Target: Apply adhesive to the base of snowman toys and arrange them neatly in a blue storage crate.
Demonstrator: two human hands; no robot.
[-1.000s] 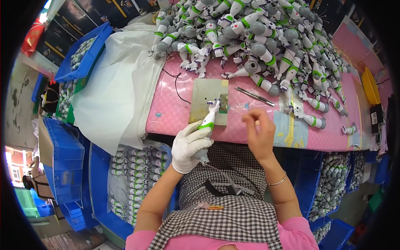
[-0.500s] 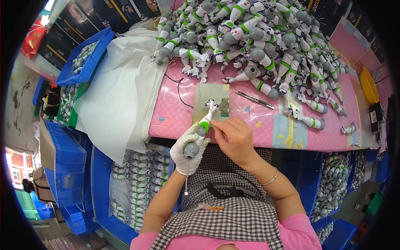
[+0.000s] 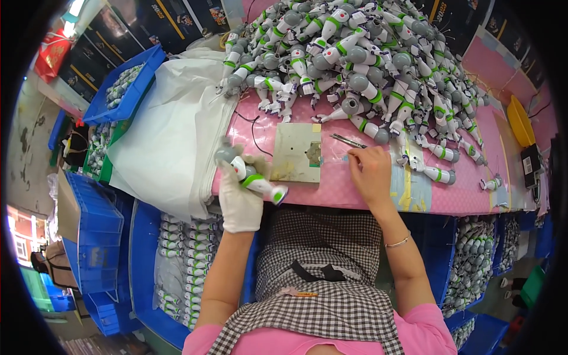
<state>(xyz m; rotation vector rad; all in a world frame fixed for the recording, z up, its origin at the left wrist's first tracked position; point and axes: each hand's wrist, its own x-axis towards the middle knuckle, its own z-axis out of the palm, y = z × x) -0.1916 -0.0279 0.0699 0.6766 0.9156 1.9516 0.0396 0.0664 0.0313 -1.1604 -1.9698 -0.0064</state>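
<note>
Toy arm (image 3: 251, 175), grey/white w/ green band, sits in my gloved left hand (image 3: 239, 195), fingers wrapped round its middle. Feels like light, stiff plastic, prob slippery, so grip the thick part. Right hand (image 3: 370, 174) rests fingertips-down on the pink table (image 3: 331, 189), holding nothing afaict, tweezers (image 3: 348, 141) just beyond it.

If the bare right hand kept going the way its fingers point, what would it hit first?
Probably the tweezers just past the right hand fingertips, then the toy pile behind. Depth is unclear, so it might pass over them.

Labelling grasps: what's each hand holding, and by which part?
Gloved left hand grips a toy figure arm around its middle. Bare right hand rests fingertips on the pink table; anything pinched can't be told.
</note>
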